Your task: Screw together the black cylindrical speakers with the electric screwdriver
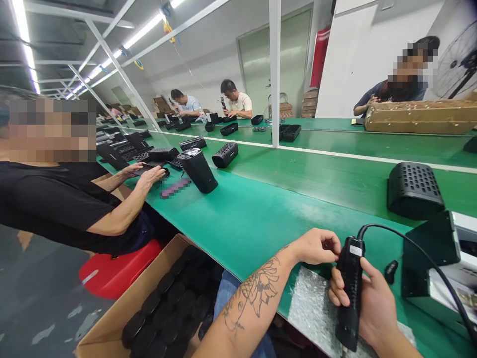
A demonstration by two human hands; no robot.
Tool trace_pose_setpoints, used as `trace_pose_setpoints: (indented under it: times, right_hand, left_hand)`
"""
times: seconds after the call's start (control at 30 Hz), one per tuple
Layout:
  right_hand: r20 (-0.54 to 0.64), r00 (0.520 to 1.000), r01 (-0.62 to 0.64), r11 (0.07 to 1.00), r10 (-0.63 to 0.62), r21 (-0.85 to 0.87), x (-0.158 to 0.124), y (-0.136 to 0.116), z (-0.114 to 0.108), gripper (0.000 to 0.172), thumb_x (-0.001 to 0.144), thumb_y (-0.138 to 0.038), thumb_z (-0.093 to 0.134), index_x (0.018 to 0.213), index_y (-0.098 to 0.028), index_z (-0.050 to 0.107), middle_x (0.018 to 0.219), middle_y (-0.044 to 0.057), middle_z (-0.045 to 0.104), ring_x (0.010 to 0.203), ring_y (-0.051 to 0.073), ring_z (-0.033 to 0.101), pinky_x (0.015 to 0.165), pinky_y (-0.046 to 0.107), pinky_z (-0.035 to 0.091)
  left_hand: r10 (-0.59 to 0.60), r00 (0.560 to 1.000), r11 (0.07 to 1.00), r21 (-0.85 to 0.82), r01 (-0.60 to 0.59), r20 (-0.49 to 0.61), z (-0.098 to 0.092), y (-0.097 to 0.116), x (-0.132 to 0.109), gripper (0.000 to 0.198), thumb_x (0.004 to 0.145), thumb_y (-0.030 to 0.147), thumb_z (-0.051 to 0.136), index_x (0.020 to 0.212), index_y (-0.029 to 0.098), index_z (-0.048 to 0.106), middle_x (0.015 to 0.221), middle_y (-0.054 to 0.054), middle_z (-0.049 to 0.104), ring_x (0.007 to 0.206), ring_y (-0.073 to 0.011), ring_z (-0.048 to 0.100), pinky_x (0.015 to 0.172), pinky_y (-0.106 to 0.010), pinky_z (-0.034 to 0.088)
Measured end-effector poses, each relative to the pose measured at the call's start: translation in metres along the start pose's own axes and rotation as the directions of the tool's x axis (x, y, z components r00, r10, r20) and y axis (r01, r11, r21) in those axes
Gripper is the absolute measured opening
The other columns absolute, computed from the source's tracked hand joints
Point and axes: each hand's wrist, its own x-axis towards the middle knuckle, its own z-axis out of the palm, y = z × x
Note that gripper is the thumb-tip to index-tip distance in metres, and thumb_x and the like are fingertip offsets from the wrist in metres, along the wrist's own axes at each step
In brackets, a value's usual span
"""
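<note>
Gripping the black corded driver [349,293], your right hand [378,303] wraps its fingers and thumb around the body. The driver is slim and glossy, with a white label near its upper end, a cable [417,239] looping out of the top and a metal tip pointing down, over the bubble wrap [307,301] near the bench's front edge. Your left hand [316,247] curls loosely, fingertips at the driver's upper side; you cannot tell whether they pinch anything.

Near your right hand lie a small black part [390,271] and, farther right, a green-and-white box [423,261], which tighten that side. Leftward, a broad stretch of green bench [253,219] runs to a standing black case [199,171]. Below the edge sits a carton [99,330] of black pieces, beside a co-worker [55,199] on a red stool [119,273]. Strip lights [145,30] hang overhead.
</note>
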Motion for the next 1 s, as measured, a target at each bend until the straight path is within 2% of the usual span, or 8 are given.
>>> trace_pose_setpoints:
  times: [0.4,0.67,0.87,1.0]
  right_hand:
    - [0.012,1.0,0.017,1.0,-0.017,0.004,0.0021,0.0027,0.0012,0.053,0.083,-0.071,0.075,0.09,-0.02,0.063,0.064,0.0,0.057,0.041,0.013,0.045,0.047,0.032,0.05]
    - [0.019,1.0,0.016,1.0,-0.017,0.02,0.0017,0.0025,-0.0009,0.047,0.087,-0.067,0.073,0.096,-0.02,0.067,0.066,0.0,0.058,0.042,0.013,0.045,0.047,0.032,0.05]
    - [0.017,1.0,0.005,1.0,-0.006,0.027,0.0018,0.0014,0.0001,0.048,0.086,-0.067,0.073,0.087,-0.02,0.064,0.065,0.001,0.057,0.043,0.013,0.045,0.047,0.033,0.05]
    - [0.013,1.0,0.008,1.0,-0.008,0.028,0.0013,0.0003,0.0012,0.048,0.085,-0.066,0.075,0.088,-0.02,0.065,0.065,0.001,0.057,0.042,0.013,0.044,0.047,0.033,0.05]
  left_hand:
    - [0.045,0.999,0.998,0.04,-0.044,-0.009,-0.0009,0.0009,-0.0021,0.021,0.064,0.005,0.071,0.082,0.015,0.067,0.077,0.003,0.068,0.073,-0.0089,0.062,0.071,-0.02,0.049]
    - [0.035,0.999,0.999,0.025,-0.035,-0.009,-0.0031,-0.0039,-0.0011,0.023,0.062,0.006,0.07,0.084,0.015,0.069,0.079,0.002,0.07,0.076,-0.0106,0.065,0.075,-0.022,0.053]
    - [0.033,0.999,0.999,0.017,-0.033,-0.007,-0.0023,-0.0049,-0.0004,0.025,0.063,0.003,0.067,0.085,0.015,0.068,0.081,0.002,0.07,0.077,-0.0099,0.067,0.076,-0.021,0.054]
    - [0.041,0.999,0.999,0.032,-0.041,-0.007,-0.0013,-0.0049,0.0002,0.025,0.063,0.002,0.067,0.085,0.015,0.067,0.081,0.003,0.069,0.075,-0.0089,0.065,0.074,-0.02,0.052]
